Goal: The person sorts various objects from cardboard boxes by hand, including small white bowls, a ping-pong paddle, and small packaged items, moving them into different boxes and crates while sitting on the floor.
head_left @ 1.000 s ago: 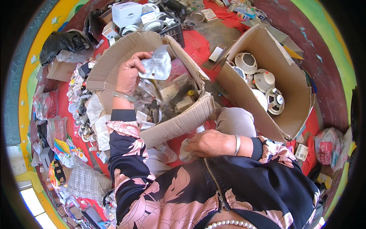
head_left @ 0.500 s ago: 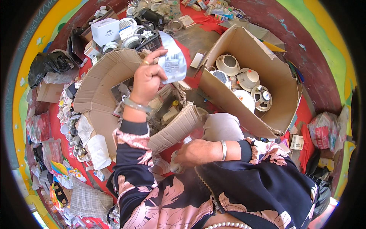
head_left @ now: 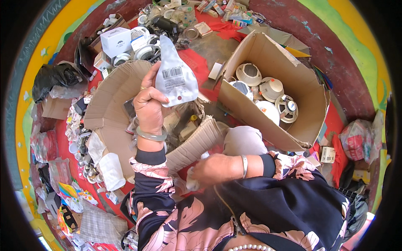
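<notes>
My left hand [head_left: 149,100] is raised over the left carton, its thumb and fingers closed on a silvery-white plastic pouch [head_left: 178,81]. The pouch has a barcode print, a narrow pointed top and a small hole near its lower edge. Below it stands the opened cardboard carton [head_left: 106,98] with mixed small items inside. Close to my body, my right hand [head_left: 213,169] is smeared by motion, and its fingers do not show clearly. Beside its fingertips lies a crumpled whitish thing [head_left: 192,180]. My knee in pale cloth [head_left: 243,141] is just beyond that hand.
At the right, a taller cardboard box [head_left: 268,134] holds several round white speaker-like units [head_left: 272,88]. A white box [head_left: 116,42] and more round fittings pile up at the back left. A black plastic bag [head_left: 54,79] and loose packages lie along the left side on red cloth.
The pouch has turned in my left hand and come nearer, so its printed face and pointed top show more fully. My left hand has shifted slightly left and down. My right hand has become blurred.
</notes>
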Available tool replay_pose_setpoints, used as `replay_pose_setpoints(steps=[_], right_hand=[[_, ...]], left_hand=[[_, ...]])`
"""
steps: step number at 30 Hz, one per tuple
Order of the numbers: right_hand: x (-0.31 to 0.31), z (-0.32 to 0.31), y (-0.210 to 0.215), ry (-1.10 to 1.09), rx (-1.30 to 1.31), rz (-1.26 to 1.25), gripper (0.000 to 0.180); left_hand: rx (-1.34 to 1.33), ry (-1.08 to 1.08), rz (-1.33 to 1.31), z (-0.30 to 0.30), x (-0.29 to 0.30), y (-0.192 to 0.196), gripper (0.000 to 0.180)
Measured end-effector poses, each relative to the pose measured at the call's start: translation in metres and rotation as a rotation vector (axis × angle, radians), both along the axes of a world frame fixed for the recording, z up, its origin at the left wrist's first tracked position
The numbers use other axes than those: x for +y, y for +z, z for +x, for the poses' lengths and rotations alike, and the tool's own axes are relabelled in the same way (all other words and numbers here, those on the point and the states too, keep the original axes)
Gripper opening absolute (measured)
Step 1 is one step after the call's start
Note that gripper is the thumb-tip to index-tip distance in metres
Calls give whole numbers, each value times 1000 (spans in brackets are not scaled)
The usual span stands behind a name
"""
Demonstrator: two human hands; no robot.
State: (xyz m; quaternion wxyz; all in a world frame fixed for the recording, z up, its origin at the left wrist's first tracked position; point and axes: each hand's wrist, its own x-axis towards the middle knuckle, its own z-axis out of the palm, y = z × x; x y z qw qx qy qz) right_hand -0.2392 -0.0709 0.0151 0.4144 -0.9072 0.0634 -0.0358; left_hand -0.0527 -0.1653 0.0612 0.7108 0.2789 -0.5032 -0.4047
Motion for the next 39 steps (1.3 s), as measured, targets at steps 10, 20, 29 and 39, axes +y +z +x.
replay_pose_setpoints(steps=[10,20,29,39], right_hand=[[-68,-14,33,-533,-389,1038,27],[-79,46,84,-433,-422,790,13],[-64,86,41,-564,-479,656,15],[-57,104,26,-527,-423,608,15]], left_hand=[[-289,160,-184,16,59,45,15],[-91,184,44,46,118,29,14],[299,165,417,49,122,-2,24],[281,244,435,61,125,-3,15]])
